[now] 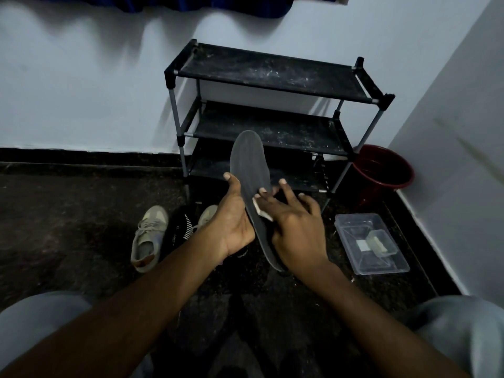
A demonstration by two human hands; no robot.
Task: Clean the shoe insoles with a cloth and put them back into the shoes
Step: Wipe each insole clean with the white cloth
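A long grey insole [249, 170] stands tilted in the air in front of the shoe rack, toe end up. My left hand [234, 216] holds it from the left side, thumb along its edge. My right hand [294, 222] presses a small white cloth [260, 208] flat against the insole's middle with spread fingers. On the floor to the left lies a beige sneaker [148, 236]. A second beige sneaker [207, 216] shows partly behind my left wrist. Between them lies a dark insole [178, 227] with white marks.
A black three-shelf shoe rack [272, 75] stands against the white wall. A red bucket [381, 173] sits in the corner to its right. A clear plastic box [373, 244] with a small white piece inside lies on the dark floor at right. My knees frame the bottom corners.
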